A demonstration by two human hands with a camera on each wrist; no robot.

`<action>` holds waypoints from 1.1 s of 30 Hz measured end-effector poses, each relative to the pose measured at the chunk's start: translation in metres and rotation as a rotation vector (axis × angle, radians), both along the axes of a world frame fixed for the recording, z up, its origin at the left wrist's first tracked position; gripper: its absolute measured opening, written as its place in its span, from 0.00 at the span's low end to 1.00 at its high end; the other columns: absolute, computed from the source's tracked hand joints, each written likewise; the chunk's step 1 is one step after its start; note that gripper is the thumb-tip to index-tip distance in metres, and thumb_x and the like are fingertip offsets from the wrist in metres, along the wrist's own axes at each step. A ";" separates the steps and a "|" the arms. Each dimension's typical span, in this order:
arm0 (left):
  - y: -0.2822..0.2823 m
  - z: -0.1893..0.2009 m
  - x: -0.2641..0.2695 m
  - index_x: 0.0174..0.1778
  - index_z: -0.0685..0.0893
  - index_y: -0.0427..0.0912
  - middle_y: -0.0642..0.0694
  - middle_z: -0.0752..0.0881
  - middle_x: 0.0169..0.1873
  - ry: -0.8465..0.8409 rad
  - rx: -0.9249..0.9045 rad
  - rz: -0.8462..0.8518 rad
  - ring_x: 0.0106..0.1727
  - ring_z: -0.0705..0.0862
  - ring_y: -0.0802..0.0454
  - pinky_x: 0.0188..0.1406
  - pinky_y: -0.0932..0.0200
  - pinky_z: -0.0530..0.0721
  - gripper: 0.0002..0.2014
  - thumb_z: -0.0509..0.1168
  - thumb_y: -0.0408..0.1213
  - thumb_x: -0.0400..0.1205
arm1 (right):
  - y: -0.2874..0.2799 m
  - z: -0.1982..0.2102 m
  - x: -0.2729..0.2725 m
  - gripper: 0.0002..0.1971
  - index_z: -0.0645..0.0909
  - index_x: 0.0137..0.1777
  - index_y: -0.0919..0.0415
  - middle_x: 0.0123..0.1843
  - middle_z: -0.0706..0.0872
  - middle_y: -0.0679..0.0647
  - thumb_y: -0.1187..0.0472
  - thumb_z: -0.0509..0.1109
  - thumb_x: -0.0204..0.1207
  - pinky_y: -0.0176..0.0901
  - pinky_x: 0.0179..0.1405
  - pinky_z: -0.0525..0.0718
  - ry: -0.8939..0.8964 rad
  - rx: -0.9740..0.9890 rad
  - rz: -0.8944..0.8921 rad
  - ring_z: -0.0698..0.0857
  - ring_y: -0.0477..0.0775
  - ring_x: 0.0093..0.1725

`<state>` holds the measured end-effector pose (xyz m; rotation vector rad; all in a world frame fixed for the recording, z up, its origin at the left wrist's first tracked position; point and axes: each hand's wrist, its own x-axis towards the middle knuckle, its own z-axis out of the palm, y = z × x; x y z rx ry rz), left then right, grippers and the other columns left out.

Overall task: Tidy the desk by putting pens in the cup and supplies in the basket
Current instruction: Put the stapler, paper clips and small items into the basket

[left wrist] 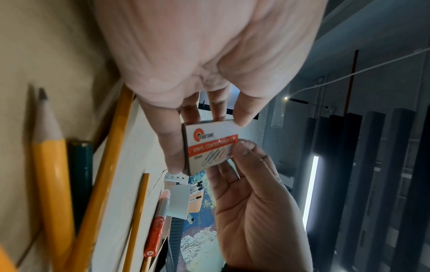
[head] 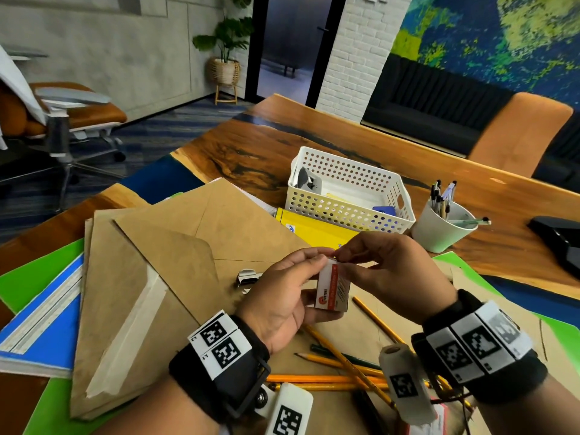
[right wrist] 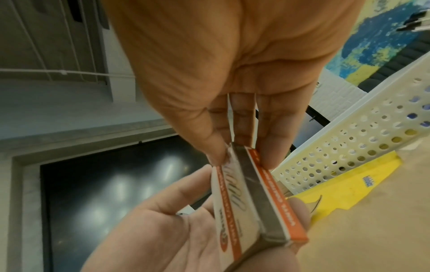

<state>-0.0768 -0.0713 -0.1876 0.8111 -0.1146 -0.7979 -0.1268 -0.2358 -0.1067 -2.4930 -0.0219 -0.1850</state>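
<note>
A small white and orange paper clip box (head: 333, 285) (left wrist: 210, 148) (right wrist: 251, 204) is held above the brown envelopes at the desk's middle. My left hand (head: 284, 296) grips its sides with thumb and fingers. My right hand (head: 379, 268) pinches the box's top end with thumb and fingertips (right wrist: 216, 149). The white perforated basket (head: 345, 211) stands behind the hands with a few items inside. To its right is the white cup (head: 444, 229) with several pens. Yellow pencils (head: 339, 364) lie loose on the desk under my wrists.
Brown envelopes (head: 163, 268), a yellow pad (head: 314, 229) and green and blue folders (head: 40, 312) cover the desk's near side. A metal binder clip (head: 248, 277) lies left of my left hand. A black object (head: 558, 240) sits at the right edge. An orange marker (left wrist: 156, 228) lies among the pencils.
</note>
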 end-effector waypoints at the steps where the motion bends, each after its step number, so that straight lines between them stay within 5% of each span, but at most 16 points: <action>1: 0.001 0.000 0.000 0.63 0.87 0.43 0.29 0.83 0.63 0.007 -0.002 -0.003 0.56 0.85 0.28 0.51 0.32 0.87 0.12 0.64 0.40 0.87 | 0.000 0.000 0.000 0.04 0.88 0.46 0.46 0.46 0.92 0.38 0.57 0.77 0.75 0.44 0.48 0.91 0.007 -0.012 0.007 0.89 0.32 0.49; 7: 0.000 0.005 -0.003 0.61 0.86 0.42 0.29 0.84 0.61 0.034 0.043 0.054 0.54 0.85 0.29 0.52 0.29 0.87 0.14 0.70 0.41 0.80 | 0.006 -0.002 -0.001 0.06 0.86 0.45 0.43 0.54 0.87 0.40 0.57 0.78 0.74 0.28 0.44 0.87 -0.009 -0.071 0.036 0.86 0.32 0.51; 12: 0.000 0.011 -0.003 0.63 0.82 0.44 0.32 0.87 0.58 0.133 -0.101 0.173 0.50 0.88 0.33 0.61 0.26 0.83 0.16 0.69 0.39 0.79 | 0.020 -0.006 -0.001 0.11 0.80 0.51 0.44 0.51 0.86 0.37 0.53 0.79 0.73 0.37 0.42 0.90 -0.083 -0.106 -0.121 0.87 0.33 0.47; 15: 0.002 0.012 0.000 0.60 0.81 0.45 0.33 0.88 0.57 0.199 -0.137 0.220 0.45 0.91 0.37 0.54 0.32 0.87 0.08 0.65 0.36 0.86 | 0.033 -0.003 0.002 0.17 0.79 0.55 0.45 0.53 0.87 0.38 0.52 0.81 0.70 0.38 0.43 0.90 -0.058 -0.103 -0.089 0.87 0.35 0.49; 19: 0.002 0.020 0.007 0.58 0.87 0.38 0.39 0.91 0.43 0.225 -0.145 0.243 0.37 0.90 0.45 0.38 0.47 0.90 0.09 0.65 0.36 0.86 | 0.040 0.000 0.012 0.26 0.74 0.64 0.42 0.59 0.81 0.41 0.49 0.81 0.69 0.44 0.49 0.88 -0.074 -0.206 -0.007 0.85 0.44 0.54; 21: 0.000 0.028 0.011 0.60 0.89 0.38 0.42 0.91 0.44 0.231 -0.137 0.229 0.40 0.90 0.47 0.33 0.51 0.88 0.13 0.66 0.38 0.83 | 0.041 -0.001 0.019 0.21 0.73 0.63 0.42 0.58 0.78 0.44 0.52 0.76 0.74 0.48 0.47 0.86 -0.141 -0.249 0.029 0.84 0.49 0.52; 25: 0.000 0.043 0.026 0.61 0.88 0.45 0.43 0.90 0.52 0.165 -0.067 0.197 0.54 0.86 0.44 0.48 0.41 0.81 0.18 0.69 0.47 0.78 | 0.019 0.009 0.048 0.16 0.77 0.60 0.42 0.54 0.79 0.47 0.50 0.75 0.73 0.51 0.44 0.88 -0.167 -0.220 0.023 0.85 0.52 0.47; 29: 0.008 0.042 0.045 0.58 0.86 0.46 0.42 0.86 0.53 0.111 0.025 0.293 0.58 0.85 0.43 0.59 0.41 0.82 0.19 0.72 0.46 0.71 | -0.035 0.021 0.109 0.13 0.81 0.51 0.48 0.45 0.86 0.51 0.44 0.74 0.71 0.47 0.36 0.85 -0.163 -0.257 -0.193 0.87 0.54 0.37; 31: 0.017 0.040 0.049 0.58 0.85 0.44 0.41 0.87 0.50 0.052 0.037 0.286 0.53 0.86 0.45 0.55 0.48 0.83 0.18 0.70 0.42 0.72 | -0.065 0.027 0.143 0.13 0.82 0.51 0.52 0.43 0.86 0.51 0.48 0.77 0.72 0.41 0.36 0.79 -0.049 -0.305 -0.337 0.85 0.54 0.37; 33: 0.029 0.039 0.049 0.55 0.86 0.43 0.42 0.88 0.45 -0.006 0.063 0.265 0.48 0.87 0.48 0.49 0.51 0.82 0.15 0.69 0.40 0.72 | -0.092 0.022 0.176 0.13 0.85 0.48 0.57 0.41 0.87 0.53 0.47 0.76 0.73 0.43 0.40 0.82 0.082 -0.355 -0.430 0.85 0.55 0.39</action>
